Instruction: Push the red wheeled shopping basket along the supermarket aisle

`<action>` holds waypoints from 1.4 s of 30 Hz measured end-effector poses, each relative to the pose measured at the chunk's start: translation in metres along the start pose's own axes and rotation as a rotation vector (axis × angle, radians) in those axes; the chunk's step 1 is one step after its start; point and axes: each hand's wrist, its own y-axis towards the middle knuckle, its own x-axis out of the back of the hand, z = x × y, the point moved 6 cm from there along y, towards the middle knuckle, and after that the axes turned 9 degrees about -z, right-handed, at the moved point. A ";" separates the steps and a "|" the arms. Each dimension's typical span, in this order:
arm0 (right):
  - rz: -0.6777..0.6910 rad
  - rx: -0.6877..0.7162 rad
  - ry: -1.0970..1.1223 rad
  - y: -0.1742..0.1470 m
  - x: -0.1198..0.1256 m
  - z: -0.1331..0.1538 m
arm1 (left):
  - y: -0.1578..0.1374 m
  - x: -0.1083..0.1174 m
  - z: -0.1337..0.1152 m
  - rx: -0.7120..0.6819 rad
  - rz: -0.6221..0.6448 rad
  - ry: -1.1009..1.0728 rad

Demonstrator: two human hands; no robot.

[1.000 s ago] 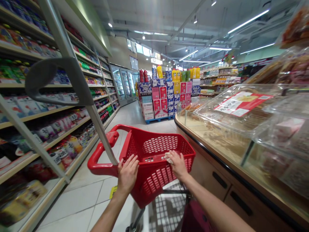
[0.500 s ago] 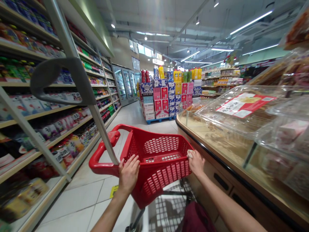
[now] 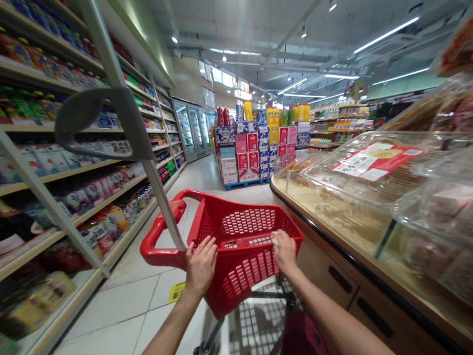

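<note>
Head view. Supermarket aisle, one person at work with bare hands over a red cart (image 3: 218,288), which stands side-on to them, its handle (image 3: 149,246) at the left end. The cart's basket is perforated and open at the top.

Left hand (image 3: 202,266): on the cart's near rim, just beside the handle end. Fingers extended over the edge, close together, only slightly parted; thumb side toward the handle. Nothing seen in its grip.

Right hand (image 3: 286,250): at the same rim, nearer the cart's far-right corner. Fingers bent, pinching a small white wad (image 3: 275,240) against the rim; cloth or paper, I can't tell which. Some fingertips are hidden from here.

A metal pole (image 3: 162,197) slants up and left from the cart's handle end, carrying a grey loop (image 3: 137,123). Where its foot is fixed I can't make out. Dark red clothing (image 3: 303,335) shows below the cart, by the right forearm.

Left of the cart: shelves (image 3: 55,178) of bottles and packets. Right of it, close by: a wood-sided counter (image 3: 321,246), with a clear box (image 3: 369,192) on it, labelled red and white. Beyond the cart: stacked cartons (image 3: 253,153) on a blue pallet (image 3: 247,184); farther back, glass-door fridges (image 3: 194,130). Yellow sticker (image 3: 176,292) on the floor near the cart, by the left forearm.
</note>
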 end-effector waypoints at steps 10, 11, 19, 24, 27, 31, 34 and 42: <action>-0.019 -0.078 -0.158 0.018 0.018 -0.016 | -0.003 -0.001 0.004 0.016 0.004 -0.019; -0.020 -0.058 -0.135 0.016 0.016 -0.012 | -0.003 -0.001 0.003 0.014 -0.005 -0.021; 0.108 0.227 0.039 -0.003 -0.006 0.023 | -0.002 -0.002 -0.001 0.011 0.020 -0.021; 0.022 0.056 0.004 -0.009 -0.002 0.011 | -0.002 -0.003 -0.004 0.003 0.005 -0.022; 0.093 0.362 0.164 -0.029 -0.014 0.060 | -0.001 -0.003 -0.005 -0.009 0.014 -0.012; 0.090 0.208 0.041 -0.010 -0.002 0.020 | -0.002 -0.002 -0.003 -0.013 0.023 -0.001; 0.017 -0.073 -0.088 0.005 0.010 -0.018 | -0.002 -0.003 -0.003 -0.014 0.020 0.004; 0.112 0.397 0.107 -0.024 -0.009 0.058 | -0.003 -0.005 -0.004 -0.031 0.050 0.006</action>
